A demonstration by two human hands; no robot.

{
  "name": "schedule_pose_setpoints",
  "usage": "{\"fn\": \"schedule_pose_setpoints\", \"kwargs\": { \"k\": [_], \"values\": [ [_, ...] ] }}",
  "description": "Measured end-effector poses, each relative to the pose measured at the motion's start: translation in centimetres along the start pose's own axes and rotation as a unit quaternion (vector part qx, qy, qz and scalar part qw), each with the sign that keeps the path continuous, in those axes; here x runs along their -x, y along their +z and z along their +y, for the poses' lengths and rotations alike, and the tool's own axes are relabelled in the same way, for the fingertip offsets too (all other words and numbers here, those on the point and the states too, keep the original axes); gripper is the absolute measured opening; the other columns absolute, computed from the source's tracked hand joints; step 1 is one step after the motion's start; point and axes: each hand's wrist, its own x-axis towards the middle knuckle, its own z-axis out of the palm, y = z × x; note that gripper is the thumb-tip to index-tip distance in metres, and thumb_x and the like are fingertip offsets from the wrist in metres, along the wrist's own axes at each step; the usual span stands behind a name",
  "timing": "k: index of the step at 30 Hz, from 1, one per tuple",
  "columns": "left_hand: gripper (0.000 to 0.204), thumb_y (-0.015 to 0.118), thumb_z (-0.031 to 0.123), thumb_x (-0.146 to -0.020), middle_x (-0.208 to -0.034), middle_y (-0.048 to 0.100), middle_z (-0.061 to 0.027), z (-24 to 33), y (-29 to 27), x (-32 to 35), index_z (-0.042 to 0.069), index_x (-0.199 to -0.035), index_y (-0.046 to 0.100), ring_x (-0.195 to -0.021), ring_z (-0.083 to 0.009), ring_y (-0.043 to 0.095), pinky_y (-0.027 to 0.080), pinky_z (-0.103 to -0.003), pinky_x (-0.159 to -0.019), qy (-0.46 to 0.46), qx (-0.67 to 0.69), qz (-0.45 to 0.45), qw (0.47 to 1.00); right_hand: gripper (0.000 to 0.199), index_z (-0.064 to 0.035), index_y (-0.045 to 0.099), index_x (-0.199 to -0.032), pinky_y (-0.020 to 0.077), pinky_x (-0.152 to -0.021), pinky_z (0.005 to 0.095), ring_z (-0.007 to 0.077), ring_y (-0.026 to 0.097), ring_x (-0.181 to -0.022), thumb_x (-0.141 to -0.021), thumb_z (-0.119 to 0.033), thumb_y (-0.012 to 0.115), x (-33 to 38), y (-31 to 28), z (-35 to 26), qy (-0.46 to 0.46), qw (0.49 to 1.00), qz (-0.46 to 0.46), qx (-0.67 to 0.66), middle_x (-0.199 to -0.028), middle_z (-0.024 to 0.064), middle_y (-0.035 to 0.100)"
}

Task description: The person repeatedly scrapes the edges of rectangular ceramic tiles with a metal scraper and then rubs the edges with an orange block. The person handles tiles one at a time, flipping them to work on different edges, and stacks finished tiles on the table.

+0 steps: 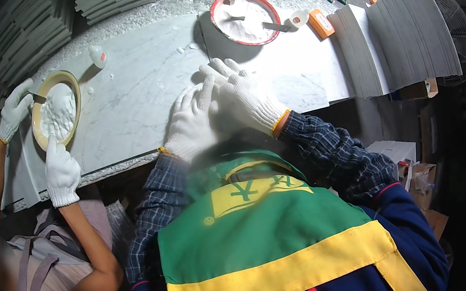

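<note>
My left hand (191,124), in a white knitted glove, rests on the pale marble slab (142,62) with its fingers stretched out. My right hand (250,99), gloved the same way, lies beside it and touches it near the fingertips, its fingers stretched and slightly apart. I see nothing held in either hand. A dark seam runs across the slab just beyond them. Past my right hand stands a red-rimmed basin (251,42) of white paste (252,15), with a putty knife (275,27) and other flat tools in it.
An orange box (321,24) and white bottle (298,19) stand right of the basin, before stacked slabs (412,37) and a fan (460,21). At left, a co-worker's gloved hands (62,174) work at a cream basin (75,88); a small bottle (97,56) stands nearby.
</note>
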Motion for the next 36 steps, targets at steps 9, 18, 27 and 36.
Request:
{"fn": "schedule_pose_setpoints", "kwargs": {
  "k": [9,18,27,36],
  "values": [
    [0.142,0.098,0.045,-0.057,-0.152,0.049,-0.0221,0.2,-0.3,0.1,0.009,-0.168,0.019,-0.143,-0.0406,0.045,0.035,-0.051,-0.123,0.040,-0.022,0.024,0.999,0.051,-0.0042,0.068,-0.130,0.0413,-0.119,0.0465,0.0324,0.044,-0.148,-0.085,-0.028,0.070,-0.9,-1.9,-0.5,-0.021,0.999,-0.040,0.016,-0.158,0.0107,0.049],
    [0.139,0.098,0.044,-0.056,-0.154,0.047,-0.0209,0.1,-0.2,0.0,0.009,-0.167,0.021,-0.143,-0.0391,0.045,0.033,-0.051,-0.124,0.004,0.024,0.002,1.000,0.045,-0.0145,0.069,-0.134,0.0403,-0.120,0.0439,0.0329,0.042,-0.150,-0.092,-0.030,0.067,0.4,-1.6,-0.1,0.008,0.997,-0.073,-0.030,-0.162,0.0098,0.048],
    [0.140,0.098,0.050,-0.056,-0.153,0.049,-0.0208,0.6,-0.8,0.1,0.010,-0.166,0.023,-0.144,-0.0416,0.043,0.034,-0.051,-0.124,0.008,-0.018,-0.004,1.000,0.023,-0.0041,0.074,-0.111,0.0560,-0.088,0.0385,0.0289,0.069,-0.106,-0.092,-0.015,0.066,5.4,-4.5,5.1,0.126,0.973,-0.001,-0.194,-0.117,0.0111,0.071],
    [0.141,0.099,0.050,-0.054,-0.155,0.046,-0.0200,1.0,-1.9,-0.4,0.012,-0.167,0.023,-0.145,-0.0398,0.041,0.032,-0.051,-0.124,-0.008,0.004,-0.054,0.999,0.036,0.0032,0.074,-0.123,0.0523,-0.092,0.0297,0.0148,0.066,-0.095,-0.097,-0.021,0.077,13.0,-7.1,17.7,0.522,0.638,0.258,-0.504,-0.109,0.0055,0.073]
  ]
}}
